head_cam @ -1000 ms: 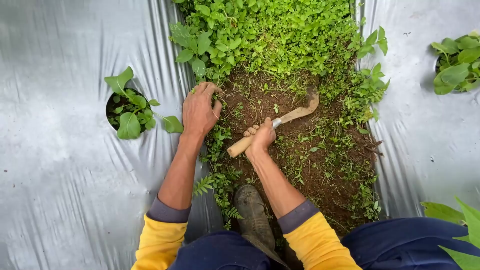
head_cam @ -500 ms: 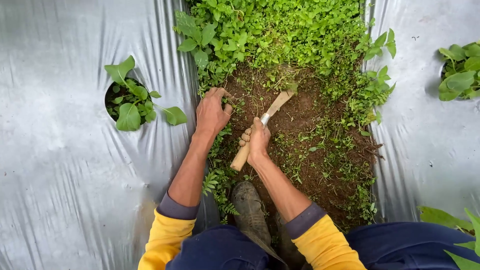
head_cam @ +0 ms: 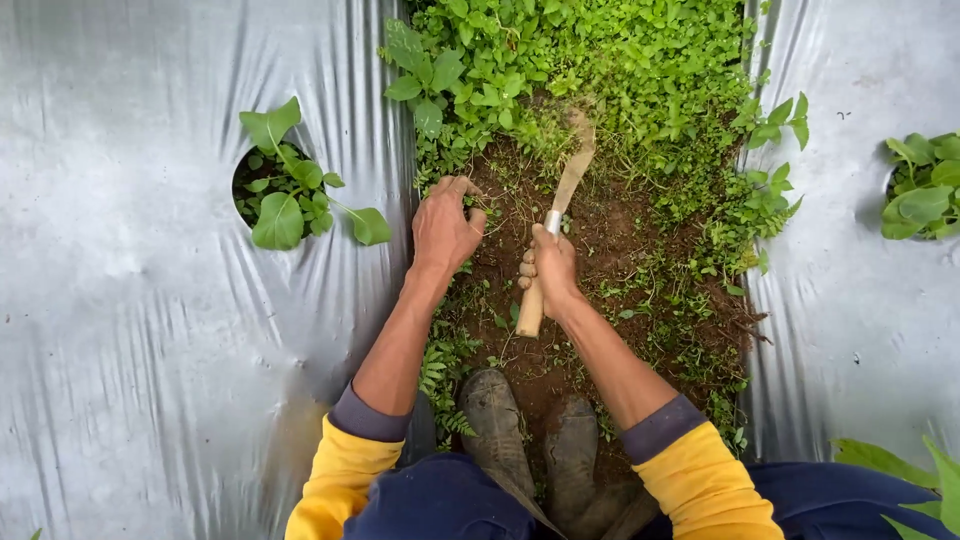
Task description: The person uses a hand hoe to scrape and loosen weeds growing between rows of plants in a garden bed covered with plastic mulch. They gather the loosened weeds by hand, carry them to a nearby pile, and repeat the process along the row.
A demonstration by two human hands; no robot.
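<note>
Sickle (head_cam: pixel 565 200) in right hand (head_cam: pixel 552 270), blade toward weeds (head_cam: pixel 600 60), handle near-upright.

Silver plastic sheeting (head_cam: pixel 150 330), green weeds (head_cam: pixel 610 60), brown soil (head_cam: pixel 620 250), yellow sleeves (head_cam: pixel 700 490), pale wooden sickle handle (head_cam: pixel 530 310).

farm field | silver mulch sheet (head_cam: pixel 150 330); planting holes; weedy soil furrow (head_cam: pixel 640 300)
</note>
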